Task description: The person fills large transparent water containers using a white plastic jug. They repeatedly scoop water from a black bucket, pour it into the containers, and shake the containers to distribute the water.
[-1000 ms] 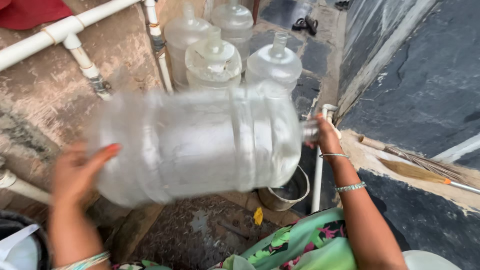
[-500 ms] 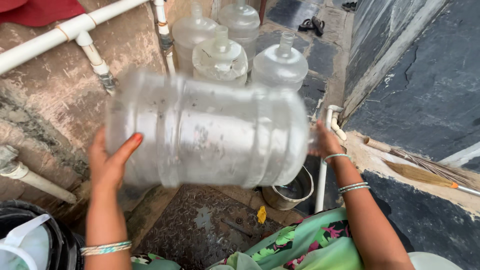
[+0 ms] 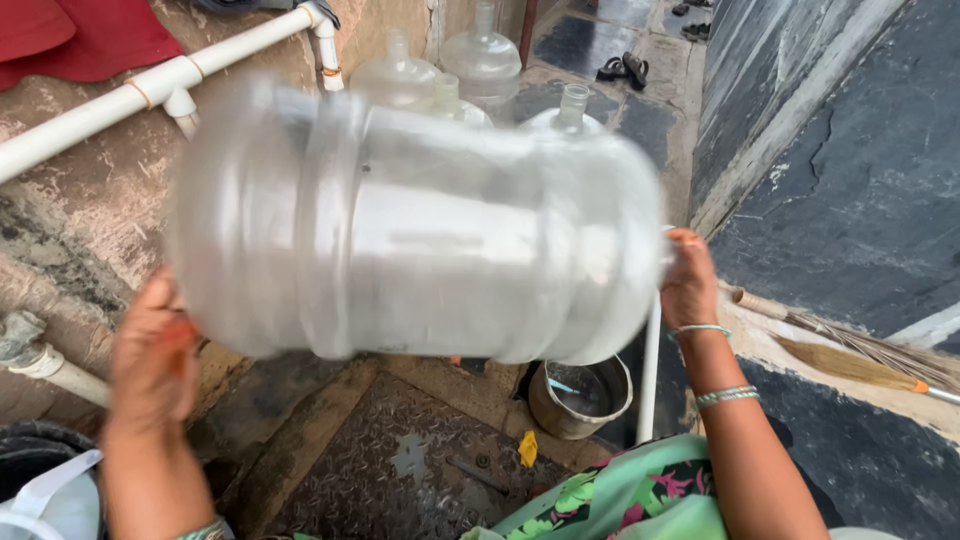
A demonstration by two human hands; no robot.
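You hold the large clear plastic water jug (image 3: 410,225) sideways in mid-air, blurred. Your left hand (image 3: 150,345) cups its base at left, fingers spread; your right hand (image 3: 688,280) closes round its neck at right. Below sits a small metal bucket (image 3: 580,397); beyond stand more clear jugs (image 3: 480,60)

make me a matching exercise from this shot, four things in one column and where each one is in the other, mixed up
Things:
1. big clear water jug
2. metal pot
3. broom
4. white pipe

Places:
A. along the rough wall, upper left
B. lying on the dark stone ledge at right
C. held sideways between the left hand and right hand
D. on the ground below the jug, near the thin upright pipe

Pairs: 1-C, 2-D, 3-B, 4-A
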